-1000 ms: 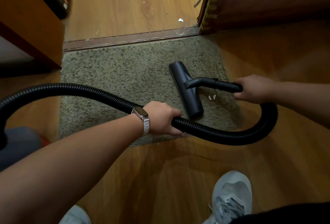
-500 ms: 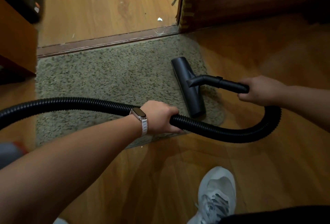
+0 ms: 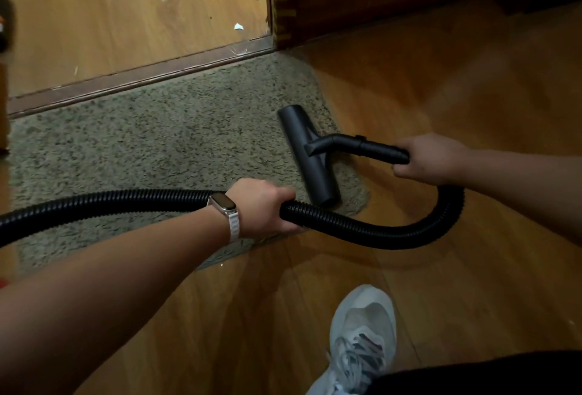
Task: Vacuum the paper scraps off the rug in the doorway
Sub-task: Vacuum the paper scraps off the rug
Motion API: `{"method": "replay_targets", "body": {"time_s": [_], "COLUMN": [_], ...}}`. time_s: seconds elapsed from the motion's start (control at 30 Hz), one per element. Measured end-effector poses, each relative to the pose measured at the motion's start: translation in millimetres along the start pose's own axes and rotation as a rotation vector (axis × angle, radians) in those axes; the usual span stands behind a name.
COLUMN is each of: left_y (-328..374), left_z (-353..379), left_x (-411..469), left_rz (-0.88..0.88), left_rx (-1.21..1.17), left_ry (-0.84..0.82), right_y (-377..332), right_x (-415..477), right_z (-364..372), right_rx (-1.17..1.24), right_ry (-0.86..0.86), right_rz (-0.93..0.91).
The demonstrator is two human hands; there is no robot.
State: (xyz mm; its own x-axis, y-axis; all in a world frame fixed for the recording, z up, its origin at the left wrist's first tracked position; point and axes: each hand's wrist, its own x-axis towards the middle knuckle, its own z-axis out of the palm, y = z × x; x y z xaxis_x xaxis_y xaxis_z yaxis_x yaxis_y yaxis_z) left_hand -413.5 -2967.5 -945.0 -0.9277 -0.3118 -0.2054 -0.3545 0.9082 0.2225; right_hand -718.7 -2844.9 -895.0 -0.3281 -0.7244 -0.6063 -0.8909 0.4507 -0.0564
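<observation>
**Nozzle at the rug's right edge, both hands on the vacuum**

My left hand point(image 3: 263, 205) is wrapped around the black ribbed hose point(image 3: 346, 224), fingers point(image 3: 285, 196) curled over the top of it and closed tight; a watch point(image 3: 224, 205) with a pale strap sits on that wrist. From my grip the hose runs left out of view, and to the right it loops across the wooden floor point(image 3: 441, 284) and climbs up to my right hand point(image 3: 431, 158). That hand is closed around the rigid black tube point(image 3: 362, 148), fingers folded under it and holding it firm. The tube bends down into the flat floor nozzle point(image 3: 310, 155), which lies lengthwise on the shaggy grey-green rug point(image 3: 151, 148), close to its right border and just beyond the hose near my left hand. The rug lies against the dark wooden threshold strip point(image 3: 141, 79). One white paper scrap point(image 3: 238, 27) rests on the lighter floor past the threshold, near the door frame point(image 3: 280, 3). A tiny pale fleck at the rug's near edge may be another scrap, though it is too small to be sure. My grey sneaker point(image 3: 362, 331) stands on the floor below
</observation>
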Motion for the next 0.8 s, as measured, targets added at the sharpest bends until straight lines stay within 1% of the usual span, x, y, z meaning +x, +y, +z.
{"method": "replay_targets", "body": {"time_s": [0.23, 0.33, 0.57, 0.8], "left_y": [-10, -10, -6, -1], "left_z": [3, 1, -6, -10], "left_x": [-5, -9, -10, -9], "left_rz": [0.038, 0.037, 0.009, -0.007], "left_rx": [0.027, 0.033, 0.041, 0.026], "left_ry": [-0.038, -0.044, -0.066, -0.067], "right_y": [-36, -46, -31, -3], "right_x": [10, 10, 10, 2], "right_z": [-2, -4, -4, -4], "right_rx": [-0.063, -0.089, -0.031, -0.003], "right_ry": [-0.024, -0.024, -0.048, -0.013], "right_rz": [-0.128, -0.144, -0.093, 0.018]}}
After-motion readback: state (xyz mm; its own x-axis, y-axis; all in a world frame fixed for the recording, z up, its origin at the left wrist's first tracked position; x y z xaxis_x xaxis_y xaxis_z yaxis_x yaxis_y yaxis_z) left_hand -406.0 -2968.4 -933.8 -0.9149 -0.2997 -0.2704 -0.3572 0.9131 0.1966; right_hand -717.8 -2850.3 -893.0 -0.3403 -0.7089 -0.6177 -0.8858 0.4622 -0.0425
